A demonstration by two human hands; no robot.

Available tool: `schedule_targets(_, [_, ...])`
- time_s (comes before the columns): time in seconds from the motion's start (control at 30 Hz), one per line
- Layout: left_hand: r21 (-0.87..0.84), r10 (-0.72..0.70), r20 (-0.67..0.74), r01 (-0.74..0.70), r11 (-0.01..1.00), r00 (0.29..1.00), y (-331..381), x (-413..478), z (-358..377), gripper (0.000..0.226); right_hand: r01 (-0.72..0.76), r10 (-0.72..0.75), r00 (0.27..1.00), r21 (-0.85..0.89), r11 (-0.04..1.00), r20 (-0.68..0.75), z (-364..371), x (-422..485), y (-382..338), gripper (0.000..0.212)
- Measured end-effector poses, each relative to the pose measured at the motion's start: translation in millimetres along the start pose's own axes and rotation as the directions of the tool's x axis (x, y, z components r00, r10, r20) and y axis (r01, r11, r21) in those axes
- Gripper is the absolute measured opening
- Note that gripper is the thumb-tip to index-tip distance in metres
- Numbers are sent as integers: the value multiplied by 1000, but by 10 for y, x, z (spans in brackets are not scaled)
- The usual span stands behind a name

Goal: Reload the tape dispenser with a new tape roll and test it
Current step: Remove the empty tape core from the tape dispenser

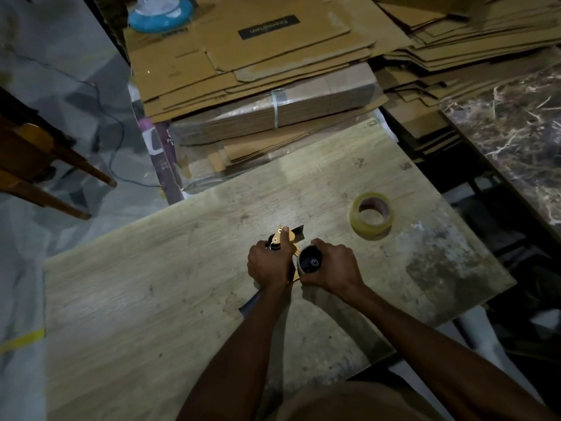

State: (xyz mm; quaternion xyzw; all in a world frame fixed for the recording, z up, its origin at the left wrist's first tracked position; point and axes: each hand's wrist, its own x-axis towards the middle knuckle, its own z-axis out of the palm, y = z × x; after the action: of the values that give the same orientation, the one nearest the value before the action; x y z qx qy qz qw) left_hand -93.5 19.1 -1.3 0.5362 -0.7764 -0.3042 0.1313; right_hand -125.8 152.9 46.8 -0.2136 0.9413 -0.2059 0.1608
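A yellow tape dispenser [287, 237] lies on the wooden board [151, 284], its dark blade pointing away from me. My left hand [268, 264] grips its front part, thumb stretched along the yellow plate. My right hand [332, 268] is closed around the dispenser's black spool hub [311, 262], which carries what looks like a bare cardboard core. A full roll of clear yellowish tape [371, 219] lies flat on the board, apart from my hands, to the upper right.
Stacks of flattened cardboard boxes [258, 65] fill the far side and right. A blue round object [161, 13] sits at the top left. Wooden furniture legs [60, 165] stand at left. A dark marble slab [510, 132] lies at right.
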Motion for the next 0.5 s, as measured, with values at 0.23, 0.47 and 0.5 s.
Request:
schedule_targets(0.23, [-7,-4,8,4,1000,1000,-3,-9,11,73,-18,19,998,14,1000,-61,-1,-73,37,81])
schedule_targets(0.47, [-3,69,48,-69,998,996,-19,-20,-24,71,26,-27,999,-13,1000,-45,38,-147,100,86])
schedule_targets(0.5, [-9,73,46,-73,997,996,-16,-11,-37,70,37,-38,998,-21,999,-39,35,-136,106,86])
